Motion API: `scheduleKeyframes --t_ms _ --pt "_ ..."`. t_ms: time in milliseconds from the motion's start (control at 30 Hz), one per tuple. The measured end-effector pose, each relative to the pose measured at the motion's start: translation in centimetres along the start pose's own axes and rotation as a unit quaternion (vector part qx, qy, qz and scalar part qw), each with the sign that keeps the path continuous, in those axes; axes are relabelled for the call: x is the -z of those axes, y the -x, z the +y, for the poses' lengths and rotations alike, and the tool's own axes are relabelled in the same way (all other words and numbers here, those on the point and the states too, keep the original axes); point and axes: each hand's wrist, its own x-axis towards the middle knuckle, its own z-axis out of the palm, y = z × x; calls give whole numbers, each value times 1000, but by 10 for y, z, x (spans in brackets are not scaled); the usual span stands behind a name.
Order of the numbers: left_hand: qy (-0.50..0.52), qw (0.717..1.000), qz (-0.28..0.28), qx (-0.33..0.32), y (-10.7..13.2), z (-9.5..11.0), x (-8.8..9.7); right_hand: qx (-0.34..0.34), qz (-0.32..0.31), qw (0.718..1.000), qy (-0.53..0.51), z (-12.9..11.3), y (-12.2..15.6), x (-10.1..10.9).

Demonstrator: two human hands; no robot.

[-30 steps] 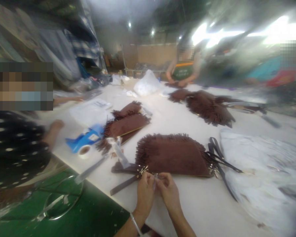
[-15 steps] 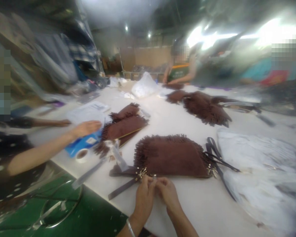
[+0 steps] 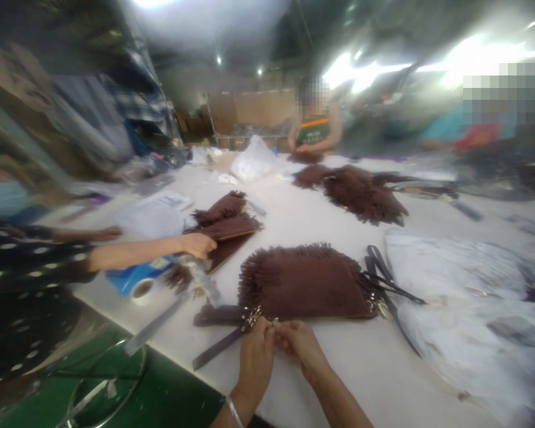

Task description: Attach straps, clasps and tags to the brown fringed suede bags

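Note:
A dark brown fringed bag (image 3: 307, 282) lies flat on the white table just beyond my hands. Gold-coloured clasps (image 3: 252, 318) join brown straps (image 3: 218, 345) at its left front corner. My left hand (image 3: 257, 351) is closed in a pinch beside these clasps. Touching or nearly touching its fingertips, my right hand (image 3: 301, 345) is also pinched closed. Between them, at the bag's front edge, is something small and shiny that I cannot make out. Thin dark straps (image 3: 395, 285) trail from the bag's right side.
At left, a co-worker's hand (image 3: 198, 244) is at another brown bag (image 3: 232, 232), near a tape roll (image 3: 142, 291) and a blue packet (image 3: 129, 276). White wrapping material (image 3: 463, 321) lies at right. More fringed bags (image 3: 361, 190) lie farther back, where another person (image 3: 314, 131) stands.
The co-worker's hand has moved right, from above the blue packet to the other brown bag. My hands remain pinched at the bag's front edge, with my right fingers slightly shifted. The view has shifted slightly.

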Motion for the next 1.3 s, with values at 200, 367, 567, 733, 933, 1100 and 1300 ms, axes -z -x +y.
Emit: scheduleKeyframes --t_ms 200,367,567,733,933,1100,1300 --pt "-27 999 23 3 -3 1 -2 29 16 999 20 5 -2 -2" --pt "46 998 9 49 -5 0 -1 37 38 999 -2 10 -3 -1" --pt "99 992 18 75 -3 -1 -4 31 40 997 -63 11 -2 3" --pt "169 975 68 124 -3 -5 -11 9 16 995 -97 12 -4 5" --pt "215 956 74 187 -4 -16 -17 27 15 996 -88 14 -2 6" --pt "239 946 91 197 -6 -17 -18 70 43 996 -42 19 3 5" --pt "227 951 84 193 -4 -11 -15 100 56 993 -22 27 0 5"
